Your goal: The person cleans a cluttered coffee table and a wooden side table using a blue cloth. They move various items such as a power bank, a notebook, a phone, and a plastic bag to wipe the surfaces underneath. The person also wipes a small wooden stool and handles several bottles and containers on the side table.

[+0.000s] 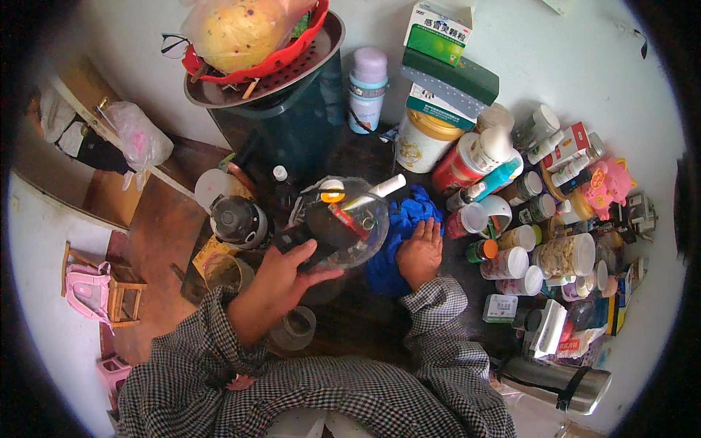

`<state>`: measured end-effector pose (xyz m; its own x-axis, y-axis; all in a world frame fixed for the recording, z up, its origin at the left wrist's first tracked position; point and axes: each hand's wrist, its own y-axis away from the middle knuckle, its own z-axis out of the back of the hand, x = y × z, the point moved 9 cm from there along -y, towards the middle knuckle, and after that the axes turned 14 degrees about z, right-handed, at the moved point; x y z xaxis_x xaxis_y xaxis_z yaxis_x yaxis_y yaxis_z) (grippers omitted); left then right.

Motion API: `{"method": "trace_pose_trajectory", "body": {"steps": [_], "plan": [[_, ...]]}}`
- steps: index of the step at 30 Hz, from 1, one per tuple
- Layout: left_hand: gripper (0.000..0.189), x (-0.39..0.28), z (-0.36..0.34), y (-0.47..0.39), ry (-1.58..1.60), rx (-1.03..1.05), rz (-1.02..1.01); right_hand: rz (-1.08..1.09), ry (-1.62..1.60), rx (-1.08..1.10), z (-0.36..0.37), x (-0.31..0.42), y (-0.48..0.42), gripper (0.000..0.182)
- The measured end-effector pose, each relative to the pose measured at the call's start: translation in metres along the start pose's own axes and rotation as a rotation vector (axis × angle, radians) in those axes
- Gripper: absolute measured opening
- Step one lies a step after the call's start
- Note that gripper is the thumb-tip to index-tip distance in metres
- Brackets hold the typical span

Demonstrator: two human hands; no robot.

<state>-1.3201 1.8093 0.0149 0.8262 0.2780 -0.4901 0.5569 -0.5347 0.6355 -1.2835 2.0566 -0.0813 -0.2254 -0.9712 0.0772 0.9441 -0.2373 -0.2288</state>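
Observation:
My left hand [279, 287] grips the near-left side of a clear plastic container [378, 232], which is tilted above the dark table [350, 334]. Inside lie a white tube [388, 186], a small orange-and-white round item [332, 191] and a red stick-like item [348, 220]. A black object [298, 238] shows by my left thumb; whether I hold it too, I cannot tell. To the right, my right hand [420, 254] lies flat with fingers extended on a crumpled blue cloth [383, 268]. Part of that cloth is hidden behind the container.
Jars and bottles crowd the right side, including a jar of dried slices [567, 254]. A steel thermos [558, 383] lies near right. Behind stand stacked boxes [449, 76], a lilac-capped bottle [368, 90] and a dark bin [285, 126]. A black-lidded vessel [238, 219] and clear cup [294, 328] flank my left arm.

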Motion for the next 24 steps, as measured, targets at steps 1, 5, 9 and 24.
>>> {"method": "trace_pose_trajectory", "body": {"steps": [1, 5, 9, 24], "plan": [[0.042, -0.002, -0.005, -0.004, -0.004, 0.017, -0.004, -0.019, -0.001, 0.016, -0.004, -0.002, 0.001, 0.062], [0.041, -0.011, -0.022, -0.026, -0.019, 0.072, -0.040, -0.008, -0.041, -0.023, -0.008, -0.001, -0.032, 0.068], [0.039, -0.016, -0.033, -0.053, -0.033, 0.074, -0.057, 0.028, -0.069, -0.116, -0.018, 0.001, -0.071, 0.068], [0.037, -0.039, -0.053, -0.089, 0.091, 0.120, -0.062, 0.623, -0.414, -0.058, 0.000, 0.082, -0.064, 0.053]]}}
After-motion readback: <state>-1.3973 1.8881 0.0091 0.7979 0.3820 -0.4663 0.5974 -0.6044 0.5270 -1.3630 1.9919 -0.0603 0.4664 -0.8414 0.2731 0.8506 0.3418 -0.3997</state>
